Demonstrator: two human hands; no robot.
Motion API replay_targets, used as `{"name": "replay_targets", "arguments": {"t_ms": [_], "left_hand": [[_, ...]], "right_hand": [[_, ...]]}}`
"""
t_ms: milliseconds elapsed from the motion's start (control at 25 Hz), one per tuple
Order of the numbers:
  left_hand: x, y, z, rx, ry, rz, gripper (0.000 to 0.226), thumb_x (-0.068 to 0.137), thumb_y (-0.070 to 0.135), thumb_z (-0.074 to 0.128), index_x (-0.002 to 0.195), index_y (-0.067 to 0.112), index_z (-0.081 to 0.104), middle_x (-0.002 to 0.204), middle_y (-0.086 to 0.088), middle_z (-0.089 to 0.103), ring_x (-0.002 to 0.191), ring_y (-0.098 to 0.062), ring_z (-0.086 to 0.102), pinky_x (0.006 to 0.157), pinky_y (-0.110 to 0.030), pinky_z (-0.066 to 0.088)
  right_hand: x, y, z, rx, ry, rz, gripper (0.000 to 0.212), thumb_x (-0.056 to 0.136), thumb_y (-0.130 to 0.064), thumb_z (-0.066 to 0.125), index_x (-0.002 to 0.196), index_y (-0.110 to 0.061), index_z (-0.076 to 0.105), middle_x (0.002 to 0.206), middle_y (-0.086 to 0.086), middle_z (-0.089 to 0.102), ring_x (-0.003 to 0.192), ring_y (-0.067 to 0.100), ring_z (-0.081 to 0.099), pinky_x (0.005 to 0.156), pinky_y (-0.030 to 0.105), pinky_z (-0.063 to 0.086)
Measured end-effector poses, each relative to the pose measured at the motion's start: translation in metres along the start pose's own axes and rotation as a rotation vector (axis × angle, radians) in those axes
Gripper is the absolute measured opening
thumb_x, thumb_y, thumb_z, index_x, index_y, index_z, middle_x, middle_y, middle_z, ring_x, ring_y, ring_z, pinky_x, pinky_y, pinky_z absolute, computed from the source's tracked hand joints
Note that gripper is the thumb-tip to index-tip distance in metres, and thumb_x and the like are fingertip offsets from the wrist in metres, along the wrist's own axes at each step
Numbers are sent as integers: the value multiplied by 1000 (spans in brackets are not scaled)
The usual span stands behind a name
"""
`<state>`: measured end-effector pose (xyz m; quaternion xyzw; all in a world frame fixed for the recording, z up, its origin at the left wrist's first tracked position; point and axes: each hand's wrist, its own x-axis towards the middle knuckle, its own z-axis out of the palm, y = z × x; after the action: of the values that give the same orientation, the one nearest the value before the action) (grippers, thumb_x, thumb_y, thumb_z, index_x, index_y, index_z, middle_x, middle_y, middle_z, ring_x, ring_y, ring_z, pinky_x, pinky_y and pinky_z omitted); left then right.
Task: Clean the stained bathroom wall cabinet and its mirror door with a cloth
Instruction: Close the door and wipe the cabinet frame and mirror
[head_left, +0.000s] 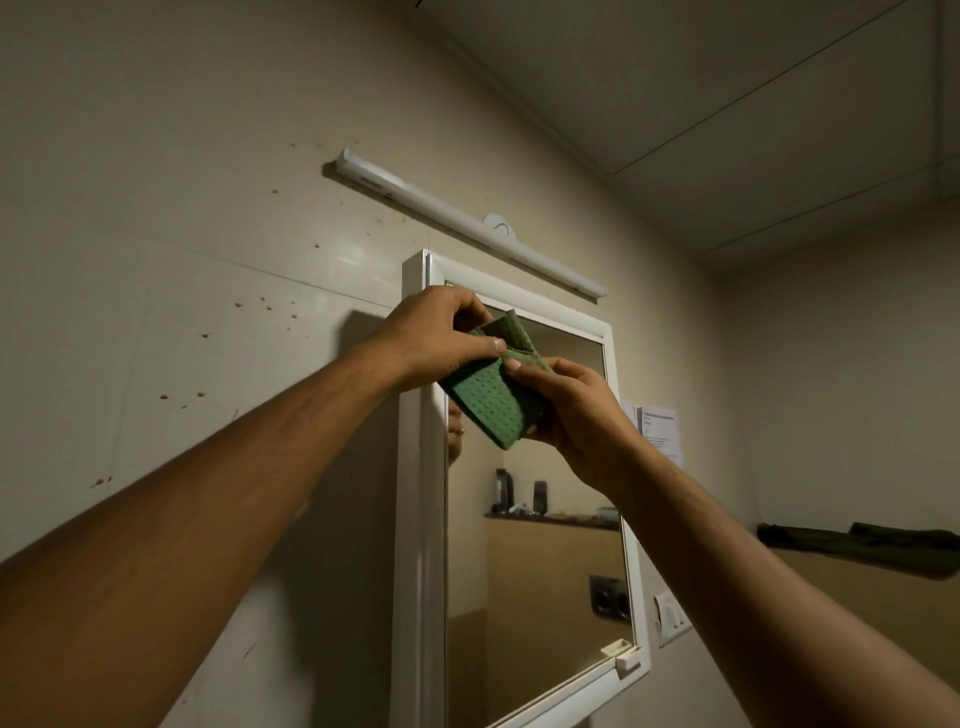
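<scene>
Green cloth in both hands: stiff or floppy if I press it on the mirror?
Probably floppy: the green cloth folds over between the left hand and right hand. Likely light: pinches alone hold it. Dimpled texture may grip.

Ledge (883, 613) well below and to the right of the grip on the green cloth (488, 405), bearing dark green fabric (857, 543) laid flat along its top.

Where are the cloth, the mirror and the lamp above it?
cloth (491, 410), head view, dotted front face.
mirror (540, 582), head view, bare glass, lower half.
lamp (441, 209), head view, middle of bar.
</scene>
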<state>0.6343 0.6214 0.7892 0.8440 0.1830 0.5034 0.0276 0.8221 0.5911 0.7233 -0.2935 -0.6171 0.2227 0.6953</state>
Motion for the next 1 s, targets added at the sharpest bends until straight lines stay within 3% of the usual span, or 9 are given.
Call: {"name": "replay_targets", "arguments": {"t_ms": [120,200,320,400,480,680,800,920,1000], "left_hand": [[6,-4,3,-35,-9,-18,27,95,30,70,119,18,65,110,-1,69,102,-18,69,88,-43,62],[12,-8,6,129,54,12,29,94,39,70,115,20,68,108,2,71,99,-17,69,87,-42,61],[19,-14,3,416,261,89,28,93,46,69,111,26,66,108,5,70,96,-15,66,79,-33,55],[27,-23,-6,384,411,175,28,97,43,63,118,24,64,119,1,67,104,-19,63,81,-34,55],[38,-34,-15,317,438,199,40,99,47,53,129,22,61,135,-4,60,121,-23,56,91,-34,51],[54,-47,-12,67,293,175,66,97,62,31,153,27,40,159,2,41,145,-17,38,117,-40,37],[59,-59,-12,-25,306,180,70,96,67,26,155,31,37,160,4,40,144,-12,37,115,-31,33],[62,-65,-9,-75,326,197,77,91,75,24,153,33,38,158,6,42,143,-9,39,112,-28,33],[63,-64,-7,-90,348,207,82,87,79,23,152,33,39,156,8,44,141,-8,39,113,-29,34]], "right_hand": [[5,-1,-6,239,33,-120,46,90,-23,75,130,-6,59,130,20,66,117,33,68,99,51,56],[7,1,-2,364,-18,-145,49,88,-18,75,134,-10,57,132,17,65,122,33,65,100,52,54],[20,6,1,126,248,-141,39,90,-4,71,127,-10,58,122,13,68,113,30,68,88,40,62],[36,6,-9,-160,566,-210,39,91,-4,70,126,-14,57,118,6,66,109,26,66,84,35,61],[54,4,-9,-365,667,-284,41,90,-6,72,127,-15,58,113,1,63,106,22,64,83,31,59],[75,19,66,-461,305,-488,39,94,-2,60,128,-21,63,121,4,60,115,20,59,103,41,53],[66,42,59,-510,189,-653,41,91,-13,55,131,-16,63,122,2,58,116,17,56,101,37,52],[67,52,49,-760,271,-706,40,84,-27,56,123,-20,61,119,1,52,112,19,48,89,37,53],[74,54,61,-849,411,-691,50,86,-26,62,135,-20,55,126,6,49,118,23,44,91,36,52]]}}
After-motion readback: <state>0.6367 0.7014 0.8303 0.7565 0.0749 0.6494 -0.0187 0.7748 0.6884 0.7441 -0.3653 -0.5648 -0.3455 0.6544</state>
